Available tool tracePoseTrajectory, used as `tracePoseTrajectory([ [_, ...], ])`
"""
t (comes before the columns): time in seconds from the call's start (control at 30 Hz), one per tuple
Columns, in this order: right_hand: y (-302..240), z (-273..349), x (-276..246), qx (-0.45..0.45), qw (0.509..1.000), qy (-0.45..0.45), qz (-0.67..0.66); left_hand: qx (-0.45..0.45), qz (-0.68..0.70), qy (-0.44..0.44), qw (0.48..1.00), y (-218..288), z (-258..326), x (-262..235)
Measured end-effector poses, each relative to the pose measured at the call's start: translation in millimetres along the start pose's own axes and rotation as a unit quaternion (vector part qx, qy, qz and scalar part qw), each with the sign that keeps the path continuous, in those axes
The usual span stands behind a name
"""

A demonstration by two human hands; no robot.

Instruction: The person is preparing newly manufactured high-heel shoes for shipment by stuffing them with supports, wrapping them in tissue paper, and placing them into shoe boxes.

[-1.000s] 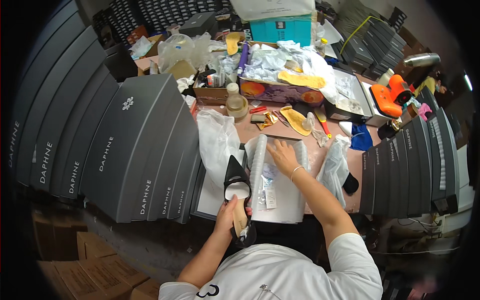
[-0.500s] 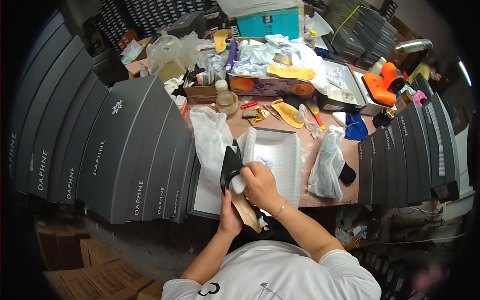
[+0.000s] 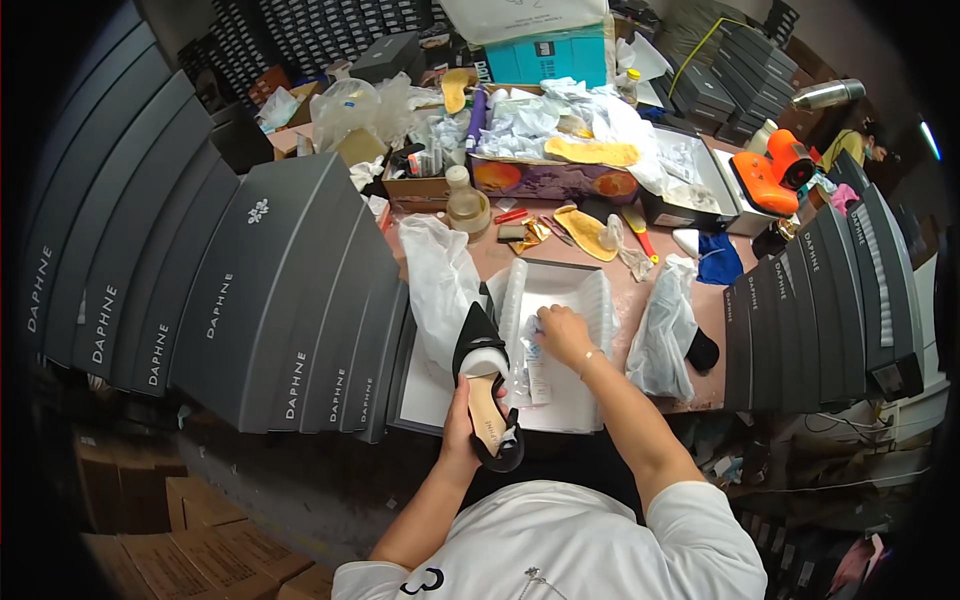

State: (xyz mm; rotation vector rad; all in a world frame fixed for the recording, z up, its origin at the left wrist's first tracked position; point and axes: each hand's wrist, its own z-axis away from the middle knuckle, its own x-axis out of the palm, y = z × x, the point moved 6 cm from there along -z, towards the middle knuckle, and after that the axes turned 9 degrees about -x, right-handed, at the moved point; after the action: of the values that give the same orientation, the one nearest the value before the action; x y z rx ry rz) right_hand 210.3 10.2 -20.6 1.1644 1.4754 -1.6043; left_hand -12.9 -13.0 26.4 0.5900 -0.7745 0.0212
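Observation:
In my left hand (image 3: 459,422) is a black pointed slingback shoe (image 3: 477,327), toe pointing away from me, its beige insole showing. White padding (image 3: 485,363) sits in the shoe's front opening. My right hand (image 3: 566,336) is inside an open shoe box (image 3: 575,418), fingers curled down beside a small pale bluish wad (image 3: 532,328); whether they grip it is hidden. Within the box, a white ribbed foam sheet (image 3: 514,300) stands curled along the left side, and a small clear printed sachet (image 3: 538,383) lies near the middle.
Stacks of dark grey shoe boxes (image 3: 255,300) rise at left and right. A white plastic bag (image 3: 665,330) lies right of the open box, another bag (image 3: 440,275) to its left. Behind are a glass jar (image 3: 468,210), yellow insoles (image 3: 585,232) and an orange device (image 3: 768,180).
My right hand has left the shoe and moved right into the box. The white padding now sits in the shoe. The foam sheet's left part is raised, and the sachet shows.

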Motion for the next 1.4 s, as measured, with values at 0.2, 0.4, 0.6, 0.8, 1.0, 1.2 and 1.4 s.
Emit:
tracePoseTrajectory([
  [0.2, -120.8, 61.4, -89.4, -0.183, 0.914, 0.112, -0.344, 0.024, 0.016, 0.000, 1.000, -6.3, -16.4, -16.1],
  [0.4, -138.2, 70.8, -72.6, -0.239, 0.939, 0.175, -0.176, 0.043, -0.022, -0.045, 0.998, -11.3, -7.5, -5.4],
  [0.6, -134.4, 77.2, -64.4, -0.273, 0.934, 0.189, -0.132, 0.102, -0.096, 0.033, 0.990, -15.7, -3.1, -8.6],
  [0.8, -136.3, 84.3, -63.3, -0.204, 0.954, 0.152, -0.158, 0.067, -0.094, 0.010, 0.993, -20.4, -0.8, -11.1],
  [1.0, -133.5, 86.2, -69.8, -0.282, 0.926, 0.243, -0.070, 0.067, -0.152, 0.010, 0.986, -28.5, -2.5, -11.8],
  [1.2, -122.5, 85.3, -99.4, -0.142, 0.942, 0.282, -0.110, 0.047, -0.105, -0.059, 0.992, -23.0, 8.5, 10.0],
  [1.4, -93.7, 70.4, -39.8, -0.005, 0.888, 0.149, -0.434, 0.013, -0.102, -0.051, 0.993, -33.8, 25.9, 20.9],
])
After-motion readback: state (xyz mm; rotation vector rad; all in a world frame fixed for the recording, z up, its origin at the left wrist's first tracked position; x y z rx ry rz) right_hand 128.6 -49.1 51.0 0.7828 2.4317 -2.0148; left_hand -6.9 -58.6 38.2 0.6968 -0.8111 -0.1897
